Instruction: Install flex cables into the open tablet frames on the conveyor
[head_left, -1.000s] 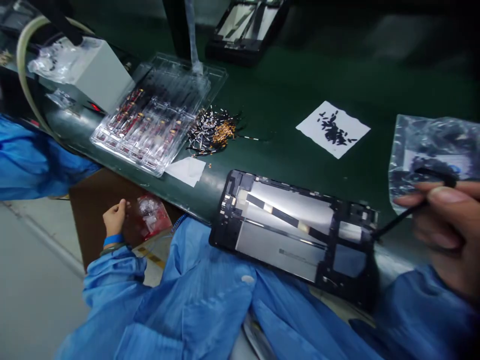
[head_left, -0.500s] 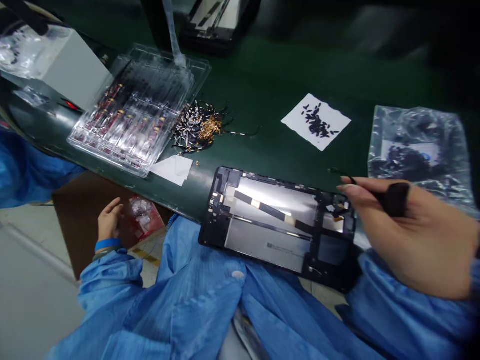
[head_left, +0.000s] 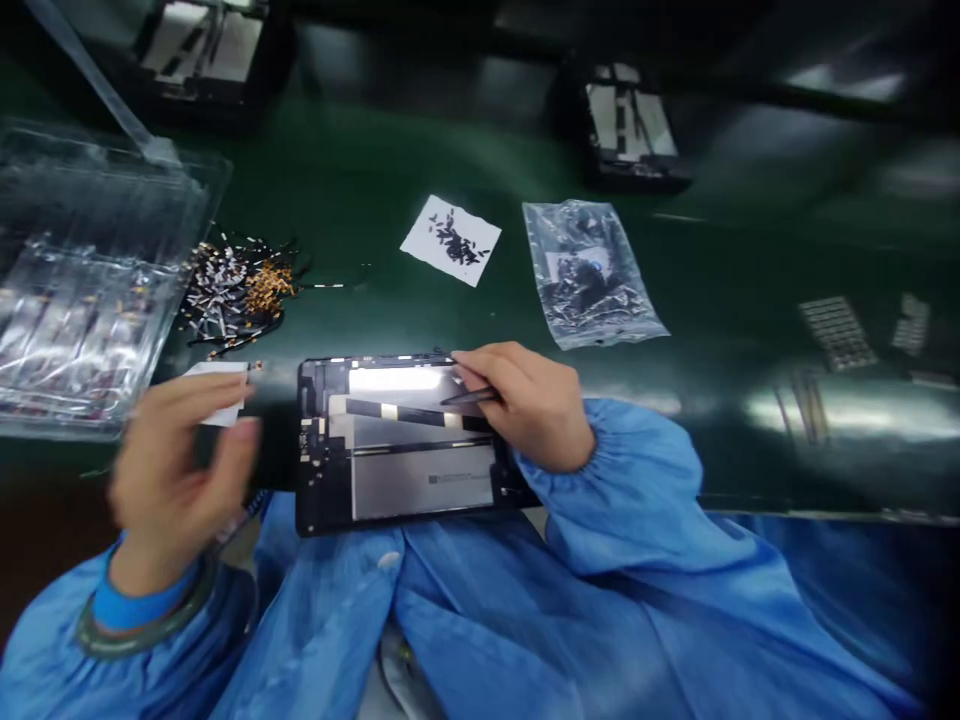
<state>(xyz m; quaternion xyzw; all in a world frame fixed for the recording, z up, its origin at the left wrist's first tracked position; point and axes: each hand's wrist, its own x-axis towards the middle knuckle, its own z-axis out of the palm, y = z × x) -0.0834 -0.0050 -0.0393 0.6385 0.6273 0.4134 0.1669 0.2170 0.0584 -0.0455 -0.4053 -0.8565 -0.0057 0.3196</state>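
- Since half a second ago, the left hand (head_left: 176, 470) has come up from below the desk edge to beside the black-framed open device chassis with silver panels (head_left: 405, 470). The right hand (head_left: 536, 405) has slid onto the chassis's upper right part.
- Right grip is closed on a slim black pointed tool (head_left: 469, 397), its tip low near the chassis's top edge. Left grip is open, empty and blurred.
- Chassis lies at the near edge of the dark green desk (head_left: 360, 170), its lower side against the blue gown.
- Steadying the frame's left side with the free hand would likely stop it sliding off. Light pressure seems wise, since the black ribbon strip (head_left: 409, 412) lies just under the tip.
- Heaped gold-and-black flex cables (head_left: 236, 295) and clear plastic trays (head_left: 75, 300) crowd the left. A white paper slip with black bits (head_left: 450, 240) and a clear plastic bag (head_left: 589, 270) sit behind, with bare green between them and the chassis.
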